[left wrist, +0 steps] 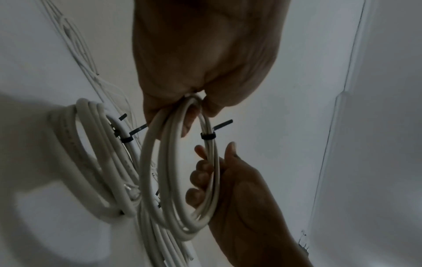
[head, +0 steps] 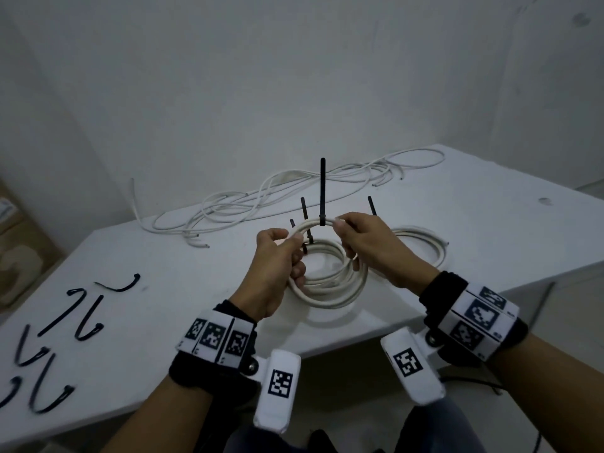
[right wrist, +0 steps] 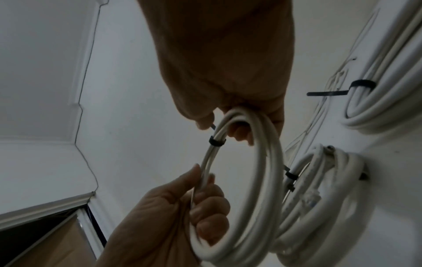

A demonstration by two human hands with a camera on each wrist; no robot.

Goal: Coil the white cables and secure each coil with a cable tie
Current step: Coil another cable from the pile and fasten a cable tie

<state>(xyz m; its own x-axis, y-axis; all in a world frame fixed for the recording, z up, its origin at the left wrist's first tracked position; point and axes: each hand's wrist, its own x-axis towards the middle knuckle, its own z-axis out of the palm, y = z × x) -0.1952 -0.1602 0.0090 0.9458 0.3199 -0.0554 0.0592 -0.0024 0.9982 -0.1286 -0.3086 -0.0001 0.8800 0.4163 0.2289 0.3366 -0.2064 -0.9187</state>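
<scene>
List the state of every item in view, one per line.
Held coil: lifted off the table, gripped by both hands, tie cinched on.
Tie: closed round the held coil, tail sticking up.
Left hand: gripping the coil.
Right hand: gripping the coil beside the tie.
Finished coils: lying on the table, tied.
Loose cables: uncoiled, tangled.
Spare ties: unused, curled, on the table.

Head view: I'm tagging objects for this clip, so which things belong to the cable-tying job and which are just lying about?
Job:
- held coil, gripped by left hand and right hand
- fastened tie on it
- finished coils on the table
- loose cables
- spare ties

Lying about:
- cardboard box beside the table
</scene>
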